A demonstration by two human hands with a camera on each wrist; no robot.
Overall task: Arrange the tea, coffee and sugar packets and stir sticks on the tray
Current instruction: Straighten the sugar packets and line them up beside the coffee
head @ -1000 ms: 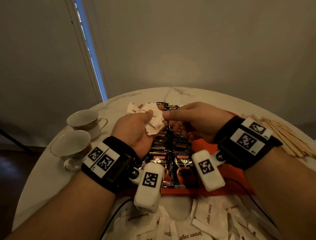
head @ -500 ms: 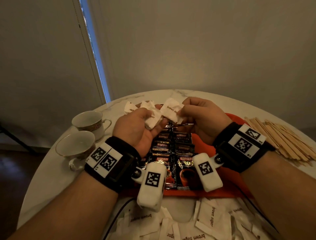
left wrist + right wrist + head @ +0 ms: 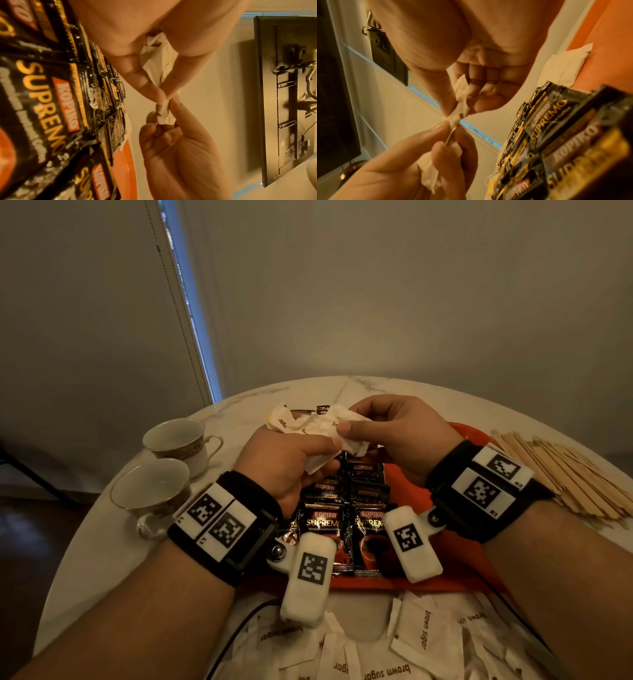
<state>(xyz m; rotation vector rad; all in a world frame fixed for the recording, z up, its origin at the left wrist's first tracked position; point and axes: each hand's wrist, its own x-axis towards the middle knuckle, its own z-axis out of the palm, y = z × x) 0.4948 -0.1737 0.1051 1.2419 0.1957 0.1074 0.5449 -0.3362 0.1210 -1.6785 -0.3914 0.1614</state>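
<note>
Above the far end of the orange tray (image 3: 462, 546), my left hand (image 3: 329, 453) grips a bunch of white brown-sugar packets (image 3: 298, 422). My right hand (image 3: 347, 434) meets it thumb to thumb and pinches one sugar packet (image 3: 356, 445) at the bunch's near right side. The left wrist view shows that sugar packet (image 3: 164, 113) nipped in my right hand's fingertips (image 3: 173, 102). Black Kopiko coffee sachets (image 3: 342, 518) lie in overlapping rows on the tray under both hands. Wooden stir sticks (image 3: 565, 474) lie piled on the table to the right.
Two empty teacups (image 3: 171, 440) (image 3: 150, 491) stand at the left on the round marble table (image 3: 85, 559). Several loose brown-sugar packets (image 3: 421, 631) are scattered along the near edge. Another white packet (image 3: 565, 65) rests on the tray's far part.
Half a second ago my right hand held one packet up, apart from the bunch. It has since come down and left, so the packet now lies against the bunch in my left hand.
</note>
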